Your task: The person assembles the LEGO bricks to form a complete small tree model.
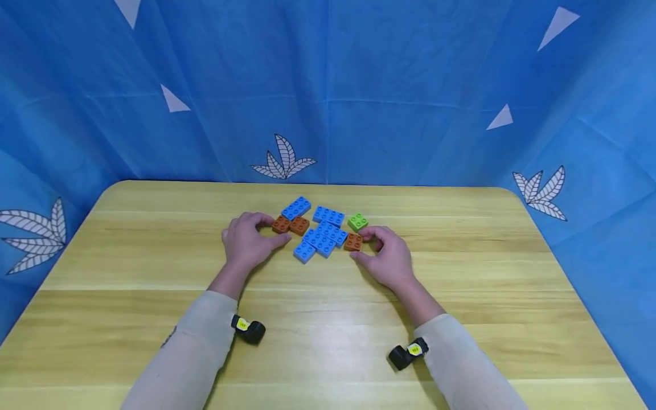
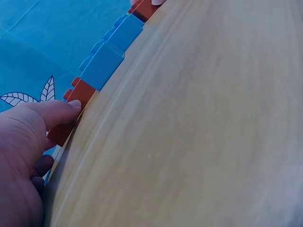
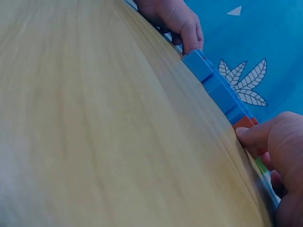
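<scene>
The tabletop (image 1: 318, 364) is pale yellow wood, its grain running across the head frame in lighter and darker bands. Its far corners are rounded, it widens toward the bottom of the frame, and a whitish glare lies low in the middle.

On it, near the centre of the frame, studded bricks lie in a close cluster, studs up. A slanted blue brick (image 1: 295, 208) sits at the cluster's upper left, with a left brown brick (image 1: 281, 224) and middle brown brick (image 1: 299, 225) just below. More blue bricks (image 1: 319, 243) fill the centre; a right brown brick (image 1: 353, 242) and a green brick (image 1: 357, 222) lie at the right.
</scene>
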`<state>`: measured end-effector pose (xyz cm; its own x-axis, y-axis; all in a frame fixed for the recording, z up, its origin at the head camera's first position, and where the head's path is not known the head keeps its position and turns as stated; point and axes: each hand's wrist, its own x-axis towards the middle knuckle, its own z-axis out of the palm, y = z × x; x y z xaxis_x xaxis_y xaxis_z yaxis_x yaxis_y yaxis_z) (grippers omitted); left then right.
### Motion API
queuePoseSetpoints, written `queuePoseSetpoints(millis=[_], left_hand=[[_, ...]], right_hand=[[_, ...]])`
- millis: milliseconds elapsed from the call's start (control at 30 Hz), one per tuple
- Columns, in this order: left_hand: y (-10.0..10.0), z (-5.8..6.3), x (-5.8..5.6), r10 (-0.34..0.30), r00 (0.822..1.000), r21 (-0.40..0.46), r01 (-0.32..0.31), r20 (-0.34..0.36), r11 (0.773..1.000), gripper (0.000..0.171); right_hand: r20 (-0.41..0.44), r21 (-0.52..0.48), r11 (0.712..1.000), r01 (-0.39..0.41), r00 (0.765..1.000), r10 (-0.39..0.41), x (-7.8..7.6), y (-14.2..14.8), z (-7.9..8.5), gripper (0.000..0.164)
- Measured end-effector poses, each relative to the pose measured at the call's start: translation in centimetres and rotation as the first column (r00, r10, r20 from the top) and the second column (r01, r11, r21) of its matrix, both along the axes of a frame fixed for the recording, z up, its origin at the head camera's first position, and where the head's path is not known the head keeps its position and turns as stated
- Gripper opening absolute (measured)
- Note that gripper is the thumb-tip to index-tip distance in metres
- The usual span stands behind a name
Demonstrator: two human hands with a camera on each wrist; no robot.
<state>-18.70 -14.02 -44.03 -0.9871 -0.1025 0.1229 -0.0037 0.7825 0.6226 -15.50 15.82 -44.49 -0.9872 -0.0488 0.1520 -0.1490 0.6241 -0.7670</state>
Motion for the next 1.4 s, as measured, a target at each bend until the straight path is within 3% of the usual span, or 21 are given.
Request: queuePoseSetpoints(millis=[400, 633, 733, 900, 1100, 1233, 1400], left_hand=[[-0.4, -0.3, 0.3, 0.002, 0.999, 0.015, -0.002, -0.043, 1.000, 0.045], [-1.2, 0.0, 1.2, -0.020, 0.998, 0.190, 0.030, -0.057, 0.981, 0.040], [-1.2, 0.3, 2.0, -0.034, 0.998, 0.272, 0.044, -0.043, 0.961, 0.037], [-0.7, 0.9, 3.5, -0.100, 0.995, 0.334, 0.104, -0.030, 0.937, 0.037], [0.5, 1.8, 4.8, -0.262, 0.964, 0.374, 0.258, -0.040, 0.891, 0.036], [1.1, 2.3, 5.3, -0.338, 0.940, 0.392, 0.328, -0.046, 0.859, 0.035], [1.7, 2.8, 5.8, -0.441, 0.897, 0.427, 0.404, -0.013, 0.809, 0.035]], right_hand=[[0.017, -0.044, 0.999, 0.027, 1.000, -0.026, 0.1, 0.1, -0.2, 0.036], [0.021, -0.116, 0.992, -0.040, 0.999, 0.043, 0.6, 0.2, -0.1, 0.035], [0.027, -0.114, 0.990, -0.087, 0.996, 0.090, 0.7, 0.4, 0.0, 0.035], [0.008, -0.059, 0.981, -0.183, 0.983, 0.183, 0.8, 0.5, 0.0, 0.033], [-0.024, 0.006, 0.965, -0.262, 0.965, 0.263, 0.9, 0.0, -0.2, 0.034], [-0.045, 0.023, 0.953, -0.301, 0.952, 0.302, 1.0, -0.7, -0.3, 0.035], [-0.069, 0.061, 0.946, -0.320, 0.944, 0.324, 1.0, -1.6, 0.0, 0.035]])
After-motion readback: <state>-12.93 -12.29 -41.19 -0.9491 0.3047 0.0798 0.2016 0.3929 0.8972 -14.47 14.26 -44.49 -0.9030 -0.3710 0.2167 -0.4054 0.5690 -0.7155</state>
